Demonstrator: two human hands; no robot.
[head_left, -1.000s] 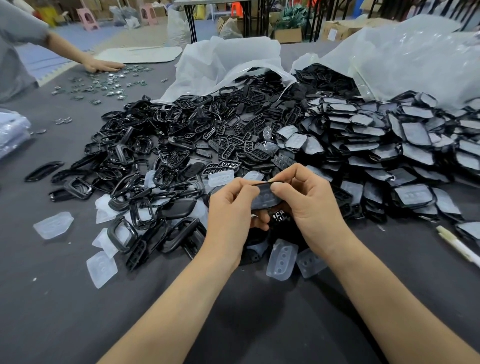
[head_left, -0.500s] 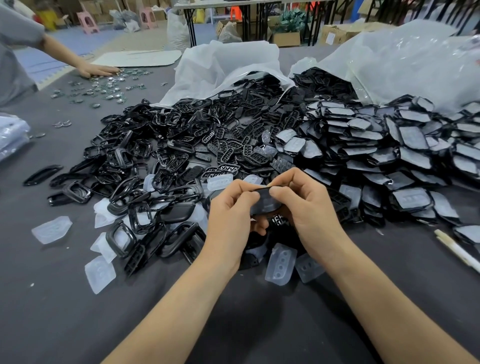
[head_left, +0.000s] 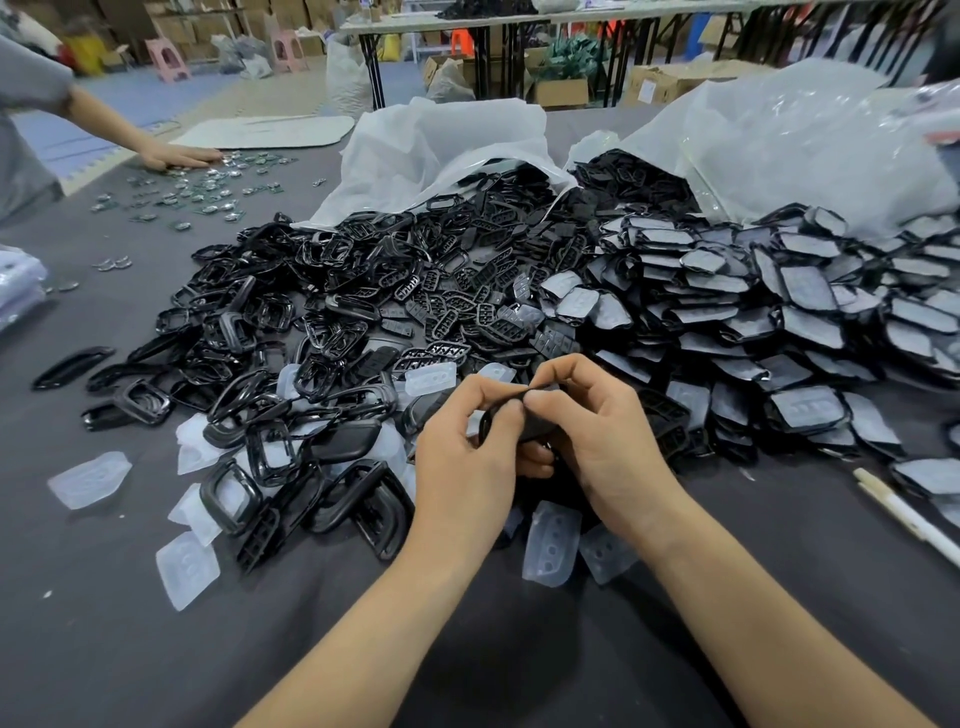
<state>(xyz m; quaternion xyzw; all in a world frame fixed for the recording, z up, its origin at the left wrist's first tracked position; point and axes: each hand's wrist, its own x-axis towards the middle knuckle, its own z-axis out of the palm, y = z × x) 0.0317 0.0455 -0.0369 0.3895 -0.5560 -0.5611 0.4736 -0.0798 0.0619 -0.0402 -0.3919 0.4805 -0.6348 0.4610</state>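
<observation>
Black plastic shell (head_left: 535, 430) is what we pinch between our left hand (head_left: 465, 457) and right hand (head_left: 602, 441), thumbs and forefingers curled round its top edge. We hold it above the near edge of the heap of black frames (head_left: 291, 332). A clear button pad (head_left: 551, 540) lies just beneath, and a white pen (head_left: 904, 514) lies to the right.

On the dark table (head_left: 93, 654) before you, black frames (head_left: 270, 312) and grid inserts (head_left: 457, 306) spill from a white bag (head_left: 441, 140). Film-covered plates (head_left: 810, 312) pile up on your right, below a clear bag (head_left: 805, 135). Translucent pads (head_left: 88, 479) lie to your left and a white pen (head_left: 904, 514) to your right. Far left, another person's hand (head_left: 179, 155) rests among small metal pieces (head_left: 208, 189).
</observation>
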